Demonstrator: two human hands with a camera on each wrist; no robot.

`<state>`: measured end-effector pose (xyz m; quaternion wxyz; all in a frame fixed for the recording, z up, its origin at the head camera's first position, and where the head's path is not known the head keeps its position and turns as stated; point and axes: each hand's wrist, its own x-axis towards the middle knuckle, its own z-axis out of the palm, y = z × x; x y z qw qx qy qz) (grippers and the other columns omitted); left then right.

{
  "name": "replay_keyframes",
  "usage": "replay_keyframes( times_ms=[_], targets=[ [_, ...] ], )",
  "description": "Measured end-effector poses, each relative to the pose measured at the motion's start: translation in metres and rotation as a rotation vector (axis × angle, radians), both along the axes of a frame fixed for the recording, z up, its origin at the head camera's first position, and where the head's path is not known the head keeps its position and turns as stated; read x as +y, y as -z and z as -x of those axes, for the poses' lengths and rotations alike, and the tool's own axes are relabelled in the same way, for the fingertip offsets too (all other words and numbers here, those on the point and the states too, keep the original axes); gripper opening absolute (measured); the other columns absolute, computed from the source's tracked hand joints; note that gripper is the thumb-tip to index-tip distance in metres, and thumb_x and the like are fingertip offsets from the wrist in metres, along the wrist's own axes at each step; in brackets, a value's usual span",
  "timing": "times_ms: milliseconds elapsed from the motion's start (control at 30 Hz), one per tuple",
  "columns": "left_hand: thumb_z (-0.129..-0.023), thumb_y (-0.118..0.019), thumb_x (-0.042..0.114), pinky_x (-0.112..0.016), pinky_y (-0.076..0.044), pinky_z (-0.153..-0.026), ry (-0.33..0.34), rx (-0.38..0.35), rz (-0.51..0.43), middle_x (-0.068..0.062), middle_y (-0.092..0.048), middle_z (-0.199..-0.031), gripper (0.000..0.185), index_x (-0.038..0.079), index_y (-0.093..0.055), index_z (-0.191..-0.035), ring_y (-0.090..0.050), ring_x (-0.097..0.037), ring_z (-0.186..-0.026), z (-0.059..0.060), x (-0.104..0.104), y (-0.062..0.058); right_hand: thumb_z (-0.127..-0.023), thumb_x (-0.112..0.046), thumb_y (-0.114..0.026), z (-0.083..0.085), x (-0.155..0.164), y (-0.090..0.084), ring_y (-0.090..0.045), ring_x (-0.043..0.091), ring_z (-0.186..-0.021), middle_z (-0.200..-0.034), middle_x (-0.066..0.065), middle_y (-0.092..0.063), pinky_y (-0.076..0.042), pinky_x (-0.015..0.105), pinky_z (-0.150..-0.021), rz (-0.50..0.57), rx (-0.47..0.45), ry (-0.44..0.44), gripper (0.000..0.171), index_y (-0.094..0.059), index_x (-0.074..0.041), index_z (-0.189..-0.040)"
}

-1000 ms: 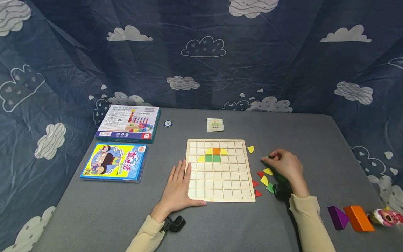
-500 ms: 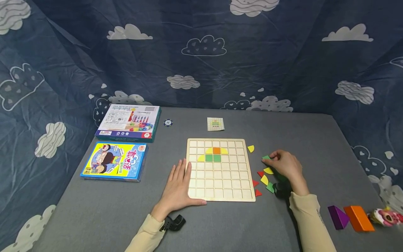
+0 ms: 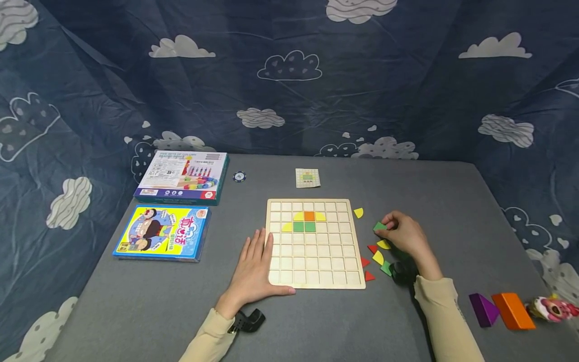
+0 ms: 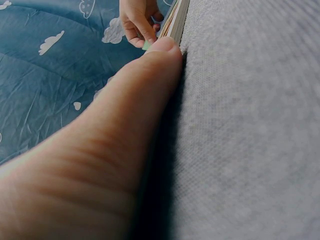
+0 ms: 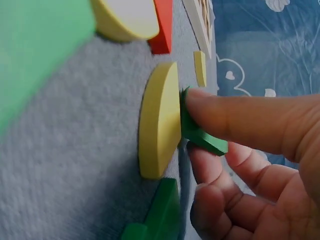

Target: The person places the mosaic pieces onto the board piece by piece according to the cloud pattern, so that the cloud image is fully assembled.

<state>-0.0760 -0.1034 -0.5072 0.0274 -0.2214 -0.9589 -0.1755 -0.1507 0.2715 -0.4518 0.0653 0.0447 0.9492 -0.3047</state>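
My right hand [image 3: 407, 236] pinches a green square tile [image 3: 379, 227] between thumb and fingers, to the right of the wooden grid board [image 3: 323, 251]. In the right wrist view the held green tile [image 5: 207, 140] is tilted, near a yellow quarter-round tile [image 5: 159, 122]. My left hand [image 3: 251, 274] lies with straight fingers along the board's left edge, the thumb at its near edge. On the board sit an orange square [image 3: 309, 216], green squares [image 3: 299, 227] and yellow quarter-rounds [image 3: 287, 228]. In the left wrist view my thumb [image 4: 145, 75] reaches the board's edge.
Right of the board lie red triangles [image 3: 369, 276], yellow quarter-rounds [image 3: 378, 257] and green tiles [image 3: 386, 268]. A pattern card [image 3: 307, 178] and a poker chip [image 3: 239, 176] lie behind. Two boxes [image 3: 160, 233] are at left; purple [image 3: 484, 309] and orange blocks [image 3: 513, 311] at right.
The green tile has come into sight in my right fingers, which have risen slightly off the pile with it. My left hand stays at the board.
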Motion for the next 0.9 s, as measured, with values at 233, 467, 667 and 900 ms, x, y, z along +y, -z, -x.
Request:
replay_keyframes(
  times_ms=[233,467,667,900],
  targets=[
    [-0.06,-0.061,0.083,-0.044,0.0,-0.113,0.0,0.001,0.001,-0.023,-0.01,-0.154,0.133,-0.002,-0.012,-0.15,-0.002,-0.033,-0.143,0.0,0.001,-0.001,-0.083,-0.017,-0.073,-0.004,-0.005,0.001,-0.049,0.021,-0.063,-0.079,0.008,-0.059,-0.038,0.032,-0.055,0.029,0.068,-0.034,0.022,-0.058,-0.002,-0.089],
    [-0.06,-0.062,0.082,-0.044,0.0,-0.113,-0.001,0.002,-0.005,-0.023,-0.009,-0.154,0.133,-0.003,-0.014,-0.15,-0.003,-0.033,-0.142,0.0,0.001,-0.002,-0.082,-0.016,-0.075,-0.003,-0.022,0.004,-0.047,0.018,-0.058,-0.074,0.006,-0.059,-0.037,0.03,-0.051,0.081,0.155,-0.078,0.021,-0.059,-0.004,-0.084],
    [-0.06,-0.063,0.082,-0.045,-0.001,-0.113,0.003,0.01,-0.012,-0.023,-0.009,-0.154,0.133,-0.003,-0.014,-0.15,-0.003,-0.034,-0.142,0.0,0.001,-0.001,-0.079,-0.017,-0.078,-0.001,-0.045,0.005,-0.048,0.018,-0.058,-0.072,0.003,-0.059,-0.036,0.029,-0.049,0.153,0.169,-0.124,0.021,-0.062,-0.004,-0.082],
    [-0.06,-0.064,0.081,-0.049,-0.006,-0.112,0.018,0.042,-0.039,-0.026,-0.013,-0.153,0.132,-0.006,-0.016,-0.149,-0.007,-0.037,-0.141,-0.001,0.0,0.0,-0.077,-0.017,-0.08,0.005,-0.071,0.002,-0.049,0.017,-0.058,-0.07,0.002,-0.059,-0.038,0.027,-0.051,0.213,0.129,-0.166,0.019,-0.065,-0.005,-0.081]
  ],
)
